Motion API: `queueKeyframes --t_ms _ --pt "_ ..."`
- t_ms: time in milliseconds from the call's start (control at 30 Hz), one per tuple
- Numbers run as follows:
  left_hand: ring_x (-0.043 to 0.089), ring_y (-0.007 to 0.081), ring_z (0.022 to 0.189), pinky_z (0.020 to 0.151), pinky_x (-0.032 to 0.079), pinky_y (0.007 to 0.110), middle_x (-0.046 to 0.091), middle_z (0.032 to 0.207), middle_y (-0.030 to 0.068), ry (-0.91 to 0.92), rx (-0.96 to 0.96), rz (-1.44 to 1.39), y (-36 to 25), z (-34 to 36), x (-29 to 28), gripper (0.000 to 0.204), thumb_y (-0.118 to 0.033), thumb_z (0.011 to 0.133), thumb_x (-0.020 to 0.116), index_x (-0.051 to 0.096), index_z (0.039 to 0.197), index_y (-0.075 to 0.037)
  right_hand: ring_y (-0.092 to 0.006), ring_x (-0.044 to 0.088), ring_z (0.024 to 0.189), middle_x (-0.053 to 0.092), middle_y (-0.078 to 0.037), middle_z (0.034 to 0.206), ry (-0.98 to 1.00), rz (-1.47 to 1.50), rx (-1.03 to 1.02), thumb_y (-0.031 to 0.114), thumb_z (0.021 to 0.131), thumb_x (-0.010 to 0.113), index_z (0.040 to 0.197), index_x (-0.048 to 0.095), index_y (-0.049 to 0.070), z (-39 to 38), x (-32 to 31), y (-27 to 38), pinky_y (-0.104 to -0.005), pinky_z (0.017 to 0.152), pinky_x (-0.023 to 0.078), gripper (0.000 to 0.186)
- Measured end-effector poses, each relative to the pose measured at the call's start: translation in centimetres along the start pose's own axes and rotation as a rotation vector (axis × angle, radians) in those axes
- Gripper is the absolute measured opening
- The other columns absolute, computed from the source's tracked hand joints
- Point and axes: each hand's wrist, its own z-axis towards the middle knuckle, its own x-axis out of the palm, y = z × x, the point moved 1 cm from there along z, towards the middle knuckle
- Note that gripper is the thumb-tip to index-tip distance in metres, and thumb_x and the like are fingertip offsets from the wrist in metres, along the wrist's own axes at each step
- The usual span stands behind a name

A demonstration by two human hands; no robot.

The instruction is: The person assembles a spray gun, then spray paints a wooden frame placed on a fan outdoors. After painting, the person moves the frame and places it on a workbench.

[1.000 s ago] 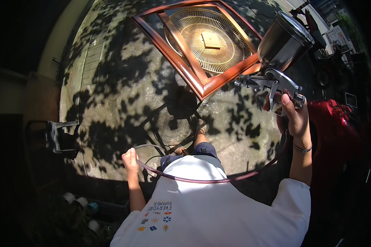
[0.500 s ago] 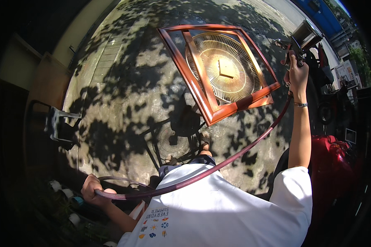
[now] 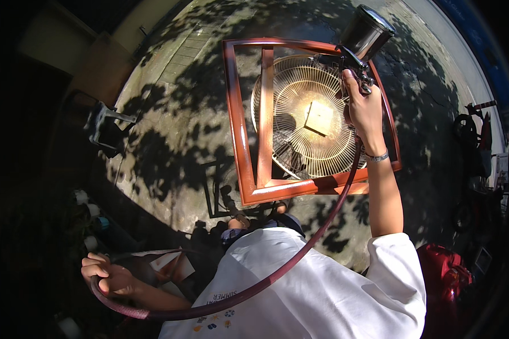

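My right hand point(image 3: 366, 116) is closed round the handle of a spray gun point(image 3: 367, 35) with a shiny metal cup on top. It is over the right side of a glossy reddish-brown wooden frame point(image 3: 236, 121). The frame rests above a round fan guard point(image 3: 288, 85) of pale wire, with a small square block point(image 3: 319, 117) at its centre. From the gun a dark red hose point(image 3: 278, 273) curves down across my white shirt to the lower left. There my left hand point(image 3: 108, 276) grips the hose, its fingers curled round it. What supports the guard is mostly hidden.
A grey stool point(image 3: 104, 125) stands at the left on the leaf-shadowed concrete. Lower right is a shiny red object point(image 3: 444, 268), partly in shade. A dark wheeled thing point(image 3: 466, 130) stands at the far right. My foot point(image 3: 238, 221) is just below the frame.
My right hand has brought the spray gun leftward, from beside the frame to over its right part. My left hand has shifted lower and left with the hose. The view has turned too.
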Motion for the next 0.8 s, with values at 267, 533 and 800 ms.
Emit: queueKeyframes --t_ms 267,533,800 --pt "0.024 0.0084 0.064 0.058 0.022 0.021 0.025 0.071 -0.0028 -0.082 -0.03 0.069 -1.8 -2.6 -0.6 0.067 -0.074 0.084 0.051 0.034 0.069 -0.011 -0.0098 0.049 0.036 0.057 -0.001 0.054 0.275 0.085 0.156 0.034 0.097 0.06 0.075 0.06 0.0 1.4 3.5 2.7 -0.025 0.032 0.035 0.04" --pt "0.028 0.008 0.065 0.063 0.029 0.023 0.027 0.07 -0.0033 -0.051 -0.015 0.198 -5.0 -3.1 2.8 0.065 -0.068 0.082 0.062 0.036 0.069 -0.009 -0.0116 0.051 0.045 0.055 -0.003 0.052 0.04 -0.313 0.0 0.036 0.094 0.064 0.075 0.063 -0.002 6.1 -1.0 -4.0 -0.0313 0.046 0.038 0.042" --pt "0.032 0.0095 0.06 0.062 0.032 0.022 0.027 0.063 -0.002 0.007 0.021 0.265 -6.0 -4.1 6.6 0.057 -0.046 0.09 0.061 0.033 0.062 -0.006 -0.0121 0.056 0.048 0.06 -0.005 0.056 -0.102 -0.39 0.111 0.039 0.093 0.064 0.078 0.064 -0.003 8.2 -9.0 -7.7 -0.0309 0.049 0.043 0.044"
